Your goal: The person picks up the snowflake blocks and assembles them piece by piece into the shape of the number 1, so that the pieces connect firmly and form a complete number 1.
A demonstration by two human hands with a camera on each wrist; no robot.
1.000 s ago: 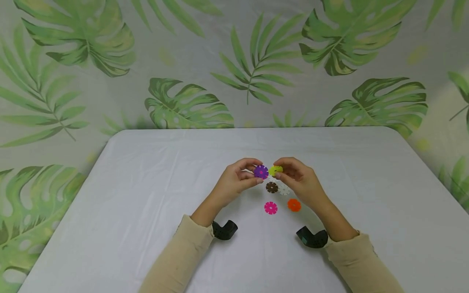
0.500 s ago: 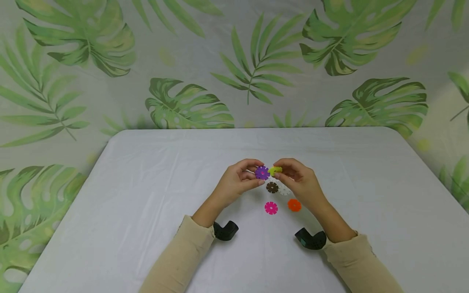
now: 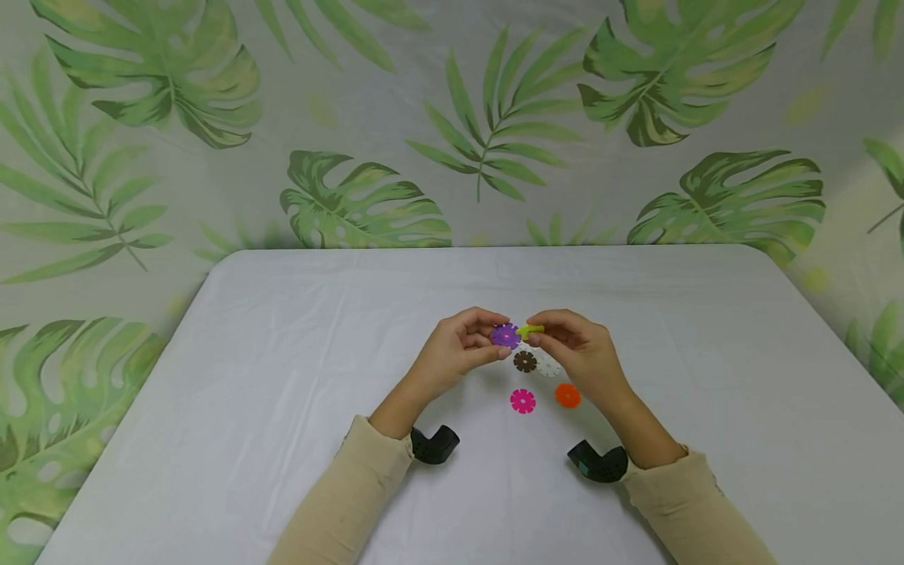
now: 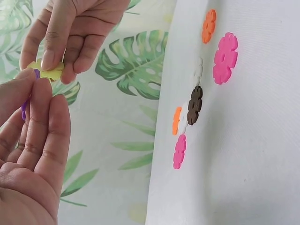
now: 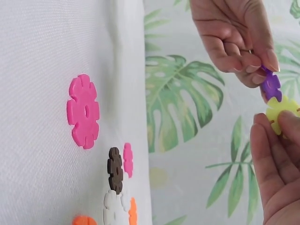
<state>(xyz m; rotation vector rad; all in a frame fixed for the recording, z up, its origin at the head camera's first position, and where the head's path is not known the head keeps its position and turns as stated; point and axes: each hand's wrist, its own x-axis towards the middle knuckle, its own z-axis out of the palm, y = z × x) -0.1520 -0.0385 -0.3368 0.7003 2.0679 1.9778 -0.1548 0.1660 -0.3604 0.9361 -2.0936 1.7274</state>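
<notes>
My left hand (image 3: pixel 455 345) pinches a purple notched plastic disc (image 3: pixel 505 336) between thumb and fingertips, its flat face toward the head camera. My right hand (image 3: pixel 575 345) pinches a yellow disc (image 3: pixel 528 331) of the same flower-like shape, turned nearly edge-on. The two rims meet in the air above the table, and in the right wrist view the yellow disc (image 5: pixel 280 111) sits crosswise right at the edge of the purple disc (image 5: pixel 271 86). In the left wrist view fingers hide most of the purple disc (image 4: pixel 24 110).
Below the hands on the white-covered table (image 3: pixel 282 353) lie a brown disc (image 3: pixel 525 362), a white disc (image 3: pixel 548 366), a pink disc (image 3: pixel 523 401) and an orange disc (image 3: pixel 568 395). The left wrist view shows another pink disc (image 4: pixel 179 152) and another orange disc (image 4: pixel 176 120).
The yellow disc has turned from showing its face to nearly edge-on. The purple disc has shifted slightly right and down, its rim now against the yellow one. The table discs stay put.
</notes>
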